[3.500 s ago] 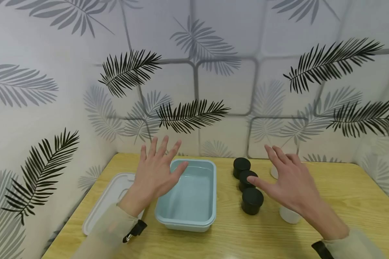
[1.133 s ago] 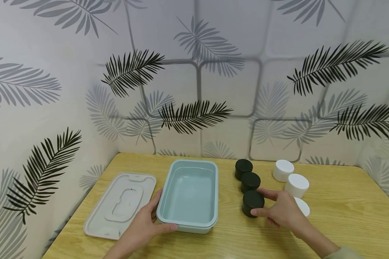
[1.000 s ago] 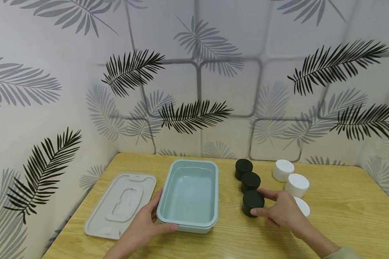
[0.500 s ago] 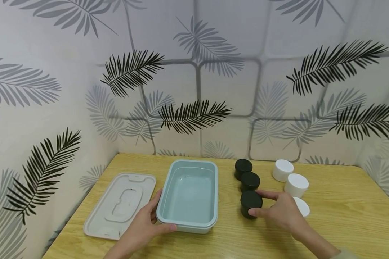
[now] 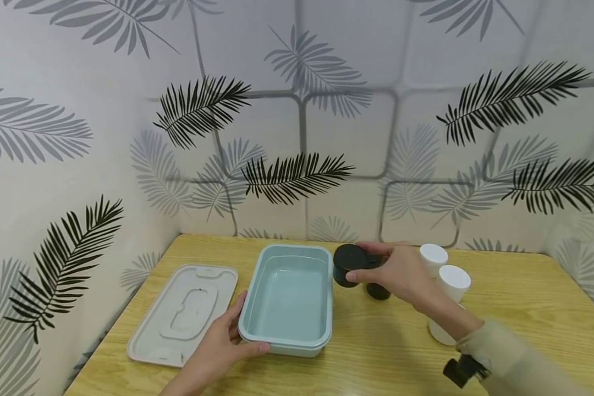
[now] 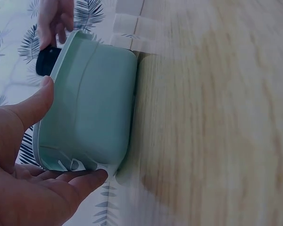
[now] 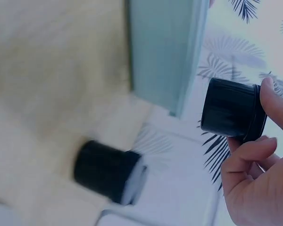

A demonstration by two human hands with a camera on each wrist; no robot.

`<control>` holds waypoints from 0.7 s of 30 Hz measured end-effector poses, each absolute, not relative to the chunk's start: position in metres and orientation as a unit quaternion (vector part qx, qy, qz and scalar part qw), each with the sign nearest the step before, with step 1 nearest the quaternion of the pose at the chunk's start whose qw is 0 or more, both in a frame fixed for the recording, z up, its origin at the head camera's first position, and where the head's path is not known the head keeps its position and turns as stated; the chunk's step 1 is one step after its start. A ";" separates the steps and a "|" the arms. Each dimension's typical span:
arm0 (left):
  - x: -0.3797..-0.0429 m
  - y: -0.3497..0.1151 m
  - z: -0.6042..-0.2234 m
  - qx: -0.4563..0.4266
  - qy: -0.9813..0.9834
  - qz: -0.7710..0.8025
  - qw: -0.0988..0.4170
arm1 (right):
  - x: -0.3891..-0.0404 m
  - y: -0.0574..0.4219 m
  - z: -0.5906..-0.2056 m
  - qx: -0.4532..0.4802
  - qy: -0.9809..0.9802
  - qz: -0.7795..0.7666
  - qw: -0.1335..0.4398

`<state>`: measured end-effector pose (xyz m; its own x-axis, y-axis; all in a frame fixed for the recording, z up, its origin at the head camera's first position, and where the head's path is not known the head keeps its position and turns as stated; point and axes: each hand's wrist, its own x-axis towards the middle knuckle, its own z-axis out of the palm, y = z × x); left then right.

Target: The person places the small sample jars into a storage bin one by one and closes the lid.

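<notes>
My right hand [image 5: 401,275] pinches a round black lidded jar [image 5: 347,267] between thumb and fingers, just off the right rim of a pale blue-green rectangular box [image 5: 326,330]. In the right wrist view the held jar [image 7: 228,108] is raised above the tabletop. At the box's near left corner my left hand [image 5: 220,344] grips it, with the thumb on the near side and the fingers along the left side. Inside, the box holds nothing. Another black jar [image 5: 378,291] stands under my right hand, which partly hides the black jars there.
A whitish rectangular lid [image 5: 150,324] lies flat left of the box. On the right stand white round jars [image 5: 434,256], partly covered by my right forearm. A leaf-patterned wall [image 5: 346,209] rises behind the wooden table [image 5: 534,308].
My right hand has gripped the nearest black jar, lifted it and carried it left and away from me to the box's right side. Earlier, my left hand came down to the box.
</notes>
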<state>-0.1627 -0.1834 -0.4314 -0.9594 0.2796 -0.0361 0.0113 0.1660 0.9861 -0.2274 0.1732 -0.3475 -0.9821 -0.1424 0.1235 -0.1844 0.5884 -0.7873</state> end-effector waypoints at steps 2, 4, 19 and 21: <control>-0.163 -0.184 -0.432 0.098 0.754 0.642 0.103 | -0.237 0.159 -0.343 0.110 -0.890 0.441 0.029; -0.162 -0.184 -0.432 0.097 0.750 0.646 0.102 | -0.245 0.146 -0.341 0.121 -0.889 0.442 0.026; -0.161 -0.183 -0.434 0.094 0.769 0.626 0.091 | -0.282 0.079 -0.369 0.125 -0.862 0.492 -0.014; -0.161 -0.184 -0.434 0.094 0.769 0.625 0.091 | -0.285 0.071 -0.373 0.122 -0.864 0.488 -0.009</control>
<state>-0.1611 -0.1839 -0.4341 -0.9657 0.2586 -0.0220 0.0312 0.1998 0.9793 -0.2847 0.0711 -0.3726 -0.9701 -0.2201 0.1026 -0.2016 0.4945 -0.8455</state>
